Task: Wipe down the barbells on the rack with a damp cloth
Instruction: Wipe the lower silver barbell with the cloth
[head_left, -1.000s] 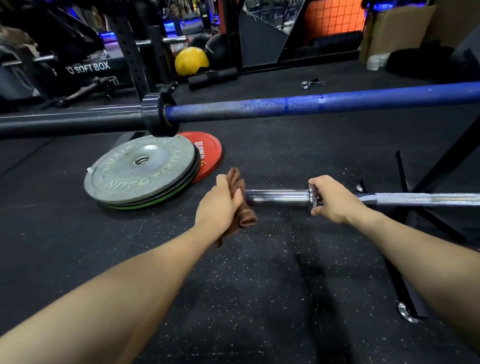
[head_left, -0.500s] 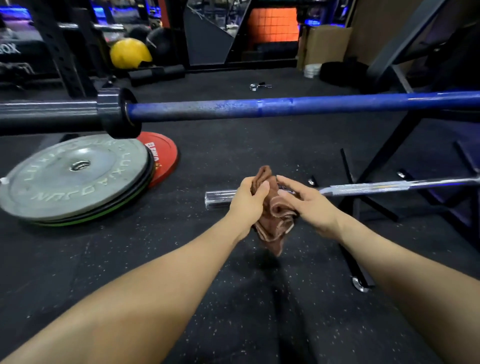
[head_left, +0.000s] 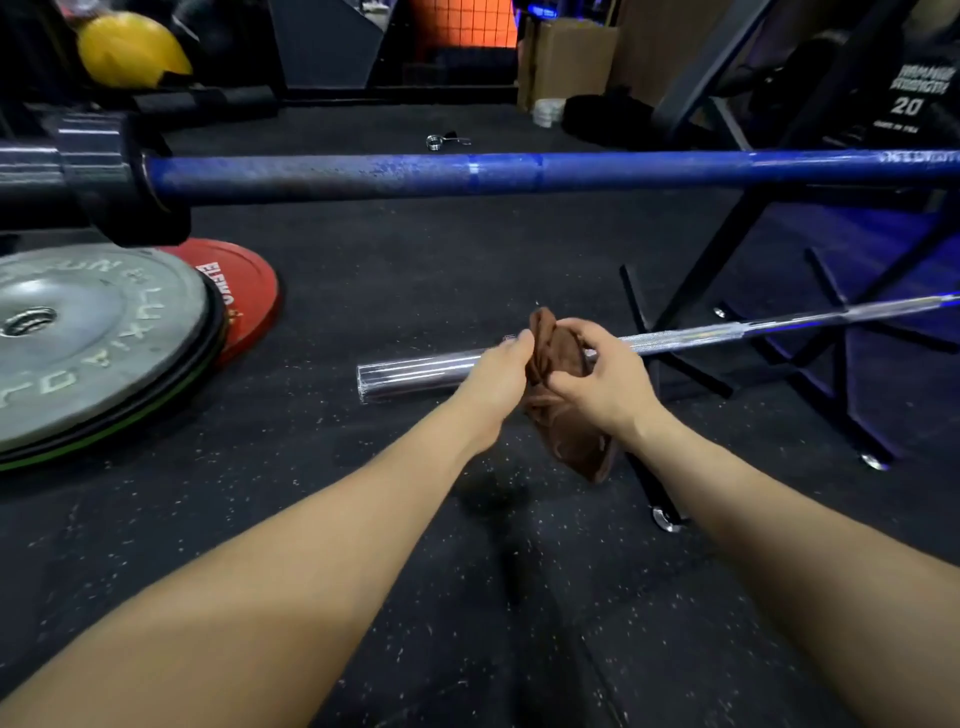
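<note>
Dark speckled gym floor (head_left: 322, 291), with a blue barbell (head_left: 519, 174) racked well beyond the hands. Both the left hand (head_left: 501, 371) and right hand (head_left: 597, 384) are bunched around the brown cloth (head_left: 550, 343), right at the chrome barbell (head_left: 415, 371)'s collar. The cloth looks soft and floppy, so I'd wrap it round the slick, heavy sleeve and squeeze.

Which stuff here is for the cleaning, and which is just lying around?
For the cleaning:
brown cloth, held by the left hand and right hand
silver barbell
blue barbell

Just lying around:
grey weight plate
red plate
yellow ball
spring clip
</note>
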